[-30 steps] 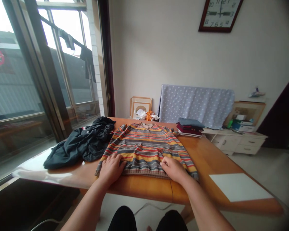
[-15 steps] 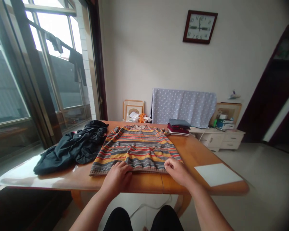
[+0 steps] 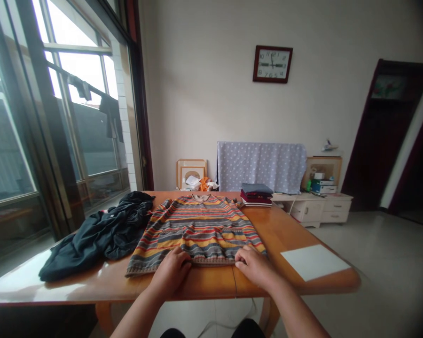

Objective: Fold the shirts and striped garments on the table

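A striped sweater (image 3: 197,230) in orange, grey and red lies flat on the wooden table (image 3: 289,225), collar toward the far side. My left hand (image 3: 171,271) rests on its near hem, fingers curled over the edge. My right hand (image 3: 253,266) sits at the hem's right part, fingers bent and pinching the fabric edge. Both hands are at the table's near side, about a sweater's half-width apart.
A heap of dark clothes (image 3: 98,232) lies left of the sweater. A small stack of folded garments (image 3: 256,193) sits at the far right corner. A white sheet (image 3: 313,260) lies on the right. Large window on the left, low cabinet (image 3: 317,209) behind.
The view has tilted up and back, showing more of the room. My hands slid from on top of the sweater's lower part to its near hem and closed on the edge.
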Available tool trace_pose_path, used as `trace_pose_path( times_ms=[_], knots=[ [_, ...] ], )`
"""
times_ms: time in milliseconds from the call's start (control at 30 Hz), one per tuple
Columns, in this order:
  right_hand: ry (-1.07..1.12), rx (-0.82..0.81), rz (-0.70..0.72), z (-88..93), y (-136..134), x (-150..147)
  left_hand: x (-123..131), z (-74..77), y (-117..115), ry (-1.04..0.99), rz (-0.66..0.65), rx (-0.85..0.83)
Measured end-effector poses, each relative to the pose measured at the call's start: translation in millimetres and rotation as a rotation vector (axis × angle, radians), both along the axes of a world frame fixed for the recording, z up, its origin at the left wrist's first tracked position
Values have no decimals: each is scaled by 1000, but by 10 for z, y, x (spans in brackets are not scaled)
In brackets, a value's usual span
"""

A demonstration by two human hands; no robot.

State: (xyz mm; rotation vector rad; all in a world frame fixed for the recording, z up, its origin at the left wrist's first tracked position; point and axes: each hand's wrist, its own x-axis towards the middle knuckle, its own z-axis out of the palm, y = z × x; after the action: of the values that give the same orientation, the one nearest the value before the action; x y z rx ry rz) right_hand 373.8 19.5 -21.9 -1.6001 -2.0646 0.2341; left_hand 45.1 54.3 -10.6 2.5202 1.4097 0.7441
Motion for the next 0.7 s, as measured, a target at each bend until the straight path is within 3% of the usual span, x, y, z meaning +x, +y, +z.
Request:
trace_pose_path(
  times_ms=[300, 700],
  knots=[
    [-20, 4, -32, -26, 16, 1, 102, 6, 44, 65, 79, 18],
    [-125, 58, -168, 6, 74, -179, -2, -32, 214, -25, 100, -101]
  ],
)
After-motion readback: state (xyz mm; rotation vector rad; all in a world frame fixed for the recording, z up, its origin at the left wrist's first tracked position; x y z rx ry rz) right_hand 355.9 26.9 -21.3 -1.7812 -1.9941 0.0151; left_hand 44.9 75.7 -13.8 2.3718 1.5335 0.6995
